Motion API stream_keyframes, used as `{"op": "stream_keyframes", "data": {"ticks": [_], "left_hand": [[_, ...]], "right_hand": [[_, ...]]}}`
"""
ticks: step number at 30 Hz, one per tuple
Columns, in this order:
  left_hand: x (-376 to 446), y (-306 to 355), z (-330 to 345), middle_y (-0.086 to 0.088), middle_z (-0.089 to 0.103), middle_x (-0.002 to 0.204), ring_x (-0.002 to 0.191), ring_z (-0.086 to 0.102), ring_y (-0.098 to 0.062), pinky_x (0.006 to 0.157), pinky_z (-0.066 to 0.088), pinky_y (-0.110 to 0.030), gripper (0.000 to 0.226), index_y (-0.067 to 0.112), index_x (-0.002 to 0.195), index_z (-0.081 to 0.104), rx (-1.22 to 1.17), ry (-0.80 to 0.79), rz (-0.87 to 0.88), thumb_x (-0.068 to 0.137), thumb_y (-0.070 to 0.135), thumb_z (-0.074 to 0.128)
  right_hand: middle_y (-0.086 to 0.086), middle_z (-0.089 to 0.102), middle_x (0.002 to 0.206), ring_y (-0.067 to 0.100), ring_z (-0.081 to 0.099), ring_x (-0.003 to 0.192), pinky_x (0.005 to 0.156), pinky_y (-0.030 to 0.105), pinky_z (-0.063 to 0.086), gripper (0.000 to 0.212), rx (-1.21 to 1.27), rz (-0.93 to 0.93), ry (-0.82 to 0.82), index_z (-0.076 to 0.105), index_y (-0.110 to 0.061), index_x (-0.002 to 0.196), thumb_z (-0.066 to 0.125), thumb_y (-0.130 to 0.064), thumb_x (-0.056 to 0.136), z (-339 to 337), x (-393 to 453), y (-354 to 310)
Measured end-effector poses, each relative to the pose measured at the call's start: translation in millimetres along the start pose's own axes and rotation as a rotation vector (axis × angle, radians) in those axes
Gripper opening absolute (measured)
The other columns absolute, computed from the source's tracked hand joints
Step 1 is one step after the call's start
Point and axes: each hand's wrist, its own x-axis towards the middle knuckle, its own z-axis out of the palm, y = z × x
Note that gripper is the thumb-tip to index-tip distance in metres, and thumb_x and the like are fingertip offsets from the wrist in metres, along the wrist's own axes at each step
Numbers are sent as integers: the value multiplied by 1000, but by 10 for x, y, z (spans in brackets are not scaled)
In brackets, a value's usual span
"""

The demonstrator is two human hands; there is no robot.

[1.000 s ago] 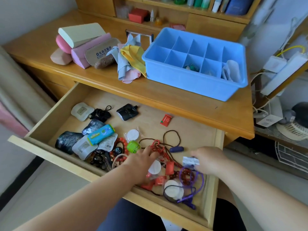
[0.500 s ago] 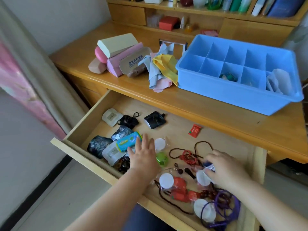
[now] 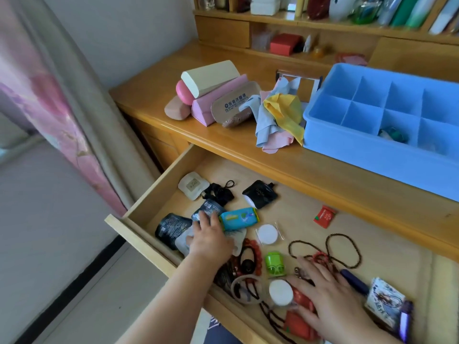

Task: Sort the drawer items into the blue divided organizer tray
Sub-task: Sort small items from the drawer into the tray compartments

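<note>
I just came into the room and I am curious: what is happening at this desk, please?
A person is sorting small things from the open drawer into the blue organizer tray on the desk. The left hand reaches onto the dark and white sachets beside a blue packet. The right hand lies spread over red items and cords near the drawer's front. The tray holds a greenish item in one compartment; most compartments look unfilled. Nothing is lifted yet.

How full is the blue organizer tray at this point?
Nearly empty. In the blue organizer tray, most visible compartments show bare blue floor; one near-row compartment holds a small teal item. Its right end is out of frame.
</note>
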Motion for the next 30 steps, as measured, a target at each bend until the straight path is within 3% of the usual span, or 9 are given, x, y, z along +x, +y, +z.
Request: {"op": "stream_keyframes", "data": {"ticks": [2,5,8,11,15,20,25,27,30], "left_hand": [[15,47,-5,-14,-10,158,146,0,-34,115,17,-53,89,19,151,-5,42,-59,40,88,42,53],[-106,249,121,-7,-13,159,146,-6,-30,118,15,-49,89,29,151,-1,37,-104,381,85,28,59],[-222,367,172,1,-2,160,146,4,-21,118,14,-42,84,33,149,15,8,-87,647,80,25,64],[-192,218,85,1,18,149,138,21,-24,112,25,-44,83,33,143,26,27,5,610,73,36,70],[-86,-85,-38,-5,24,145,128,36,-29,101,40,-48,91,39,144,12,481,-131,553,76,31,72],[119,-153,-205,-6,54,113,90,62,-25,73,54,-36,63,24,142,17,344,32,355,91,11,51],[19,-160,-220,2,45,119,106,51,-20,74,44,-30,43,30,128,44,103,208,479,88,19,56],[-97,-73,-168,4,48,114,105,52,-17,74,41,-26,34,32,120,54,49,83,634,87,27,60],[-286,71,-14,2,46,116,105,48,-17,87,45,-31,52,32,124,54,139,-249,733,76,43,71]], "right_hand": [[3,70,108,25,71,86,48,32,55,68,-5,41,-18,74,-38,93,87,-56,29,9,-31,-17],[2,69,96,20,69,69,38,25,50,69,64,120,-5,74,-35,91,91,-48,25,-16,-97,-15],[-2,62,105,16,66,82,47,23,53,64,32,112,-79,68,-38,108,87,-44,47,-64,-124,-24],[-8,50,117,9,58,99,67,24,54,53,3,115,-40,52,-46,124,67,-43,74,-57,-174,28],[-7,56,84,13,62,66,52,29,49,55,-55,147,-80,67,-37,93,87,-34,42,-145,-202,25],[-11,46,110,13,52,108,87,30,32,42,-51,20,-100,47,-43,120,57,-35,80,1,-286,121],[-26,46,97,0,47,93,87,24,26,33,103,52,-129,50,-47,116,51,-50,82,11,-382,273],[-26,46,90,-1,48,89,81,22,30,28,174,61,-20,61,-41,107,59,-51,81,-45,-369,324],[-8,59,94,23,61,89,79,32,40,23,157,137,306,72,-22,93,79,-26,71,-128,-240,426]]}}
